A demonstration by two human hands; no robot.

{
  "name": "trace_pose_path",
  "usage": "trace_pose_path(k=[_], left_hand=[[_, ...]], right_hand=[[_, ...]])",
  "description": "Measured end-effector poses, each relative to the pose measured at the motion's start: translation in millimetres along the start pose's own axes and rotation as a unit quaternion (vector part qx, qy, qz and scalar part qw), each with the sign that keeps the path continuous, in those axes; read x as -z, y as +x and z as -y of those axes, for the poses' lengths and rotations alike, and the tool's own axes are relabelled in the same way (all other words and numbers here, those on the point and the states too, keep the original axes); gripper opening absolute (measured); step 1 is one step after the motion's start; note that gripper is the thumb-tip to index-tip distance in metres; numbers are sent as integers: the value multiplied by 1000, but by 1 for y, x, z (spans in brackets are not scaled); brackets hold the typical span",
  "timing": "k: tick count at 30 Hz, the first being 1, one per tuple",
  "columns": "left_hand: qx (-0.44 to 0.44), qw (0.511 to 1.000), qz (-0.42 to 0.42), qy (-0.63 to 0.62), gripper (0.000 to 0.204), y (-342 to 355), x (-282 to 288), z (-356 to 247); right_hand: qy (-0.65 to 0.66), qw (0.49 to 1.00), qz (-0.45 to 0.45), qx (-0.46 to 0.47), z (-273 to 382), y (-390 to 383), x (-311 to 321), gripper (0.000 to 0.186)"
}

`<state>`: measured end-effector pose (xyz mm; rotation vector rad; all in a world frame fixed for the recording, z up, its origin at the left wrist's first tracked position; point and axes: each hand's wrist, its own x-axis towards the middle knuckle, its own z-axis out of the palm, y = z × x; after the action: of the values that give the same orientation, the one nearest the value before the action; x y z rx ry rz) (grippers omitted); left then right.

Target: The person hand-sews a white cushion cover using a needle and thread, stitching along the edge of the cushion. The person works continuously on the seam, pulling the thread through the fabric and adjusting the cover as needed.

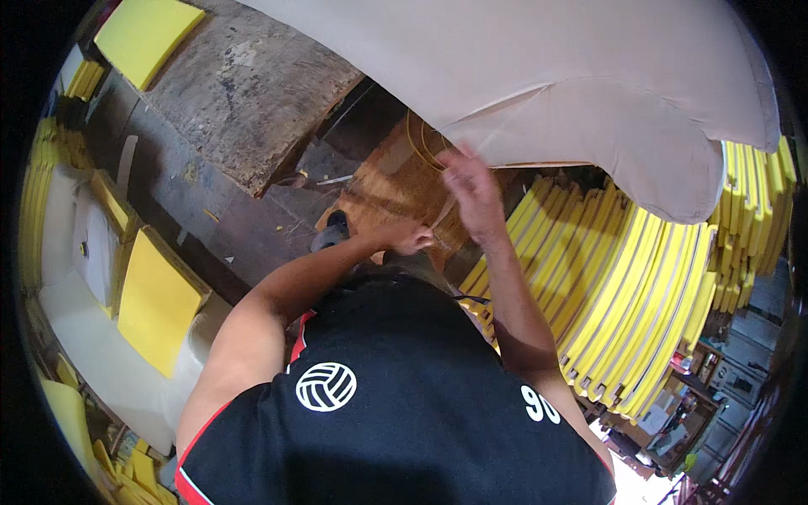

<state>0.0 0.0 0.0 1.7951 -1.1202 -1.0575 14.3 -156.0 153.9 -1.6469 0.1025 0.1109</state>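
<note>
Done: beige cover (606, 109) apparently fitted | Remaining: pale strand (444, 212), seemingly unsecured | My left hand (410, 238): fingers pinching strand | Right hand (474, 189): blurred, cannot tell

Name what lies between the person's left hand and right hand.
In the head view, a thin pale strand runs between the left hand and the right hand.

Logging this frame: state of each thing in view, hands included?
Left hand: closed on pale strip
Right hand: blurred, grip unclear
Pale strip: spans between hands
Beige-covered piece: fabric creased
Yellow panels: stacked side by side
Yellow cord: looped
Wooden board: worn, stained
Yellow pad: lying on wooden board
</note>
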Motion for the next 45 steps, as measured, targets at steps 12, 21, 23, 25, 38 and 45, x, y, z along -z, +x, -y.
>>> trace_pose_path(k=[12,21,23,25,38,45], left_hand=[[421,874,-210,118,23,-265,-71,106],[361,901,-204,-131,25,-324,-75,64],[391,858,-279,-184,31,-334,-65,68],[372,862,-330,-101,43,-337,-63,86],[-55,958,-195,-204,37,-130,90,-143],[3,895,-257,-364,27,-169,103,-145]], right_hand=[[-45,979,-105,-169,-39,-89,60,28],[2,986,-109,-130,-8,-70,31,26],[18,984,-127,-125,-9,-69,20,26],[4,984,-147,-100,-2,-72,8,25],[-274,952,-6,136,-9,-119,-80,28],[-158,986,-23,-44,-1,-175,-38,21]])
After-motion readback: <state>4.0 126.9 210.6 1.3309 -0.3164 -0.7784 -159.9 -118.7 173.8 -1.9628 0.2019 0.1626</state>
